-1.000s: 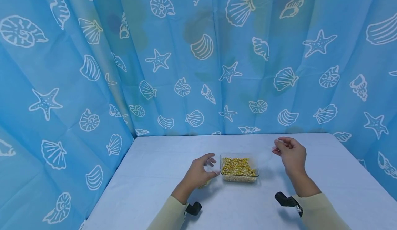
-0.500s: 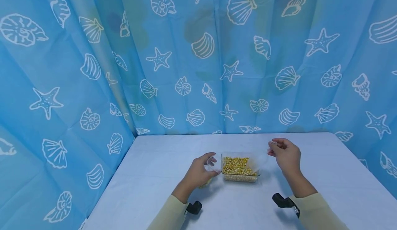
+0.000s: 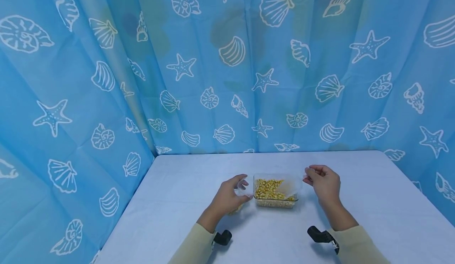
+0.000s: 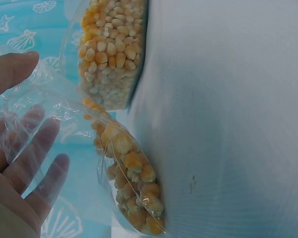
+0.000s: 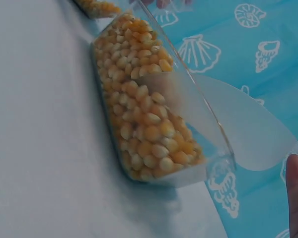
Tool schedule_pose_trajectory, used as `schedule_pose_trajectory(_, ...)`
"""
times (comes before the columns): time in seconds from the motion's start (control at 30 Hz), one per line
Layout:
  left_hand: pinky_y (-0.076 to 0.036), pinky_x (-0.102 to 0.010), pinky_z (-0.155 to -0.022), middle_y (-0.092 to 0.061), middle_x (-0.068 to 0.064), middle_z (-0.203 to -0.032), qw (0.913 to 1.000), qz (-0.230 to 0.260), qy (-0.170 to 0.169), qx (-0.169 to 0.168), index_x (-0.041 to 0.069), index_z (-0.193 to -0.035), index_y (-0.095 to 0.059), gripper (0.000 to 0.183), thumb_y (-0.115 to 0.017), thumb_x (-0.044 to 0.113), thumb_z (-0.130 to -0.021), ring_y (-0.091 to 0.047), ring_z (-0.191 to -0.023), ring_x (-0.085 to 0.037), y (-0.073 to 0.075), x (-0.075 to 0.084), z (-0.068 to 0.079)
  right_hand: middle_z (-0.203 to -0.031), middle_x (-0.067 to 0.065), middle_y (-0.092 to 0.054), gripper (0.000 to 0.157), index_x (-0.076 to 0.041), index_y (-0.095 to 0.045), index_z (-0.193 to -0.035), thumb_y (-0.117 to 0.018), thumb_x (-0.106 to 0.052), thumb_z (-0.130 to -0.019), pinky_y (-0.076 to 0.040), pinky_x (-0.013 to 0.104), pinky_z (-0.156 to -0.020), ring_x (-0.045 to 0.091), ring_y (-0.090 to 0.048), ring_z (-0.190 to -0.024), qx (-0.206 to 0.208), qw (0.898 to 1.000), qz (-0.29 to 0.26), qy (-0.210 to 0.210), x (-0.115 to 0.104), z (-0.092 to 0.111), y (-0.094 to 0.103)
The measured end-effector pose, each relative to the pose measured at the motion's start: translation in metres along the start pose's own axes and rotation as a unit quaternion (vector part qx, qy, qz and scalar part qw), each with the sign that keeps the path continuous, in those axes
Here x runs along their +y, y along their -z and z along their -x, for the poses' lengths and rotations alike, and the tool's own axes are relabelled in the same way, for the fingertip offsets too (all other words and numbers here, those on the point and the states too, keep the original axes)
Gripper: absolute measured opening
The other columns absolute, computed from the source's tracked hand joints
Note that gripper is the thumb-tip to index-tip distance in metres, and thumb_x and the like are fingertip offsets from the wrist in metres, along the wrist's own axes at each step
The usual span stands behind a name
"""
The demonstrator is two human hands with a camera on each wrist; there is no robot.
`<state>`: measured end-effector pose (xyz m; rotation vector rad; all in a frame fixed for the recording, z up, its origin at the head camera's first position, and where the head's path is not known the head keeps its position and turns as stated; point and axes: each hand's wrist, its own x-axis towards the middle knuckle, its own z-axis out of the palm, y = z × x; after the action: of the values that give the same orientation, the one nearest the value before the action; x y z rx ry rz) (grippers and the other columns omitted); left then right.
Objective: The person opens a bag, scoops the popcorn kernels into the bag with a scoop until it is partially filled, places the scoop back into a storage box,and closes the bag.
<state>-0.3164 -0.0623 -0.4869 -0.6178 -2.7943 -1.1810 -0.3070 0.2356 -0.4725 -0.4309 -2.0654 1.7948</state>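
Note:
My left hand (image 3: 227, 196) curves around the mouth of a clear plastic bag (image 4: 69, 111), thumb and fingers spread apart. Corn kernels (image 4: 134, 171) lie in the lower end of the bag, which rests on the table. Beside it stands a clear rectangular container (image 3: 275, 203) filled with yellow corn kernels (image 5: 139, 119). My right hand (image 3: 325, 185), at the right of the container, pinches a translucent scoop (image 5: 243, 126) by its end. The scoop's inner part reaches over the rim and dips into the kernels; its tip is hidden among them.
A white cloth covers the table (image 3: 177, 216). Behind and at the left hangs a blue curtain (image 3: 199, 78) with white shell and starfish prints. A black wrist camera (image 3: 320, 234) sits at each sleeve cuff.
My right hand has moved left and slightly down toward the container, pushing the scoop farther over and into the kernels. My left hand and the bag have stayed in place.

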Motion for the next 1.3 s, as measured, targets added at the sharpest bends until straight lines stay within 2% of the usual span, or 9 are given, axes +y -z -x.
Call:
schedule_pose_trajectory(0.23,-0.048,-0.045,-0.091,-0.066,0.005,-0.112,1.0000,0.003,0.000,-0.002,0.015,-0.141,-0.050,0.070,-0.080,0.034,-0.080,-0.058,-0.107,-0.019,0.001,0.001,-0.001,-0.099,0.015,-0.061,0.023,0.003,-0.058,-0.113,-0.063,-0.011,-0.095,-0.056,0.026,-0.068,0.010,-0.066,-0.074,0.007,0.999,-0.031,-0.025,0.013,0.006,-0.010)
schedule_pose_trajectory(0.43,-0.048,-0.045,-0.091,-0.066,0.005,-0.112,1.0000,-0.001,-0.004,-0.004,0.016,-0.141,-0.051,0.069,-0.080,0.034,-0.081,-0.058,-0.106,-0.018,0.001,0.002,-0.002,-0.099,0.012,-0.062,0.023,0.003,-0.058,-0.112,-0.064,-0.009,-0.094,-0.056,0.027,-0.069,0.010,-0.067,-0.074,-0.012,0.995,-0.075,-0.072,0.024,0.009,-0.012)
schedule_pose_trajectory(0.57,-0.048,-0.046,-0.092,-0.065,0.009,-0.111,1.0000,-0.001,0.006,-0.001,0.018,-0.140,-0.051,0.068,-0.080,0.034,-0.080,-0.058,-0.107,-0.018,0.002,0.002,-0.001,-0.103,0.011,-0.060,0.028,0.002,-0.055,-0.116,-0.065,-0.012,-0.094,-0.056,0.027,-0.074,0.012,-0.067,-0.079,-0.035,0.988,-0.107,-0.101,0.027,0.008,-0.013)
schedule_pose_trajectory(0.7,-0.047,-0.046,-0.092,-0.065,0.009,-0.111,1.0000,-0.002,0.008,0.000,0.018,-0.140,-0.051,0.068,-0.080,0.033,-0.081,-0.058,-0.106,-0.018,0.001,0.001,-0.001,-0.108,0.010,-0.057,0.034,0.000,-0.051,-0.123,-0.064,-0.013,-0.095,-0.054,0.027,-0.081,0.012,-0.065,-0.087,-0.055,0.975,-0.152,-0.150,0.031,0.008,-0.011)
schedule_pose_trajectory(0.93,-0.047,-0.047,-0.092,-0.066,0.005,-0.112,1.0000,-0.006,0.004,0.003,0.018,-0.140,-0.051,0.067,-0.079,0.033,-0.081,-0.058,-0.106,-0.018,0.000,0.000,0.000,-0.105,0.005,-0.058,0.040,-0.002,-0.045,-0.131,-0.062,-0.010,-0.096,-0.051,0.025,-0.087,0.011,-0.064,-0.092,-0.059,0.947,-0.234,-0.214,0.038,0.009,-0.007)
schedule_pose_trajectory(1.13,-0.047,-0.047,-0.092,-0.067,0.006,-0.111,1.0000,-0.006,-0.003,0.007,0.017,-0.139,-0.052,0.067,-0.080,0.032,-0.080,-0.059,-0.105,-0.019,-0.001,0.000,0.000,-0.107,0.005,-0.057,0.035,-0.005,-0.045,-0.128,-0.060,-0.010,-0.097,-0.049,0.023,-0.089,0.010,-0.063,-0.095,-0.052,0.926,-0.287,-0.239,0.042,0.011,-0.007)
schedule_pose_trajectory(1.3,-0.047,-0.045,-0.092,-0.065,0.013,-0.109,0.9999,-0.012,0.004,0.007,0.020,-0.139,-0.052,0.068,-0.081,0.033,-0.079,-0.059,-0.105,-0.016,-0.003,-0.001,0.000,-0.108,0.005,-0.056,0.033,-0.005,-0.044,-0.128,-0.057,-0.010,-0.099,-0.048,0.023,-0.090,0.010,-0.062,-0.097,-0.057,0.918,-0.313,-0.238,0.043,0.012,-0.006)
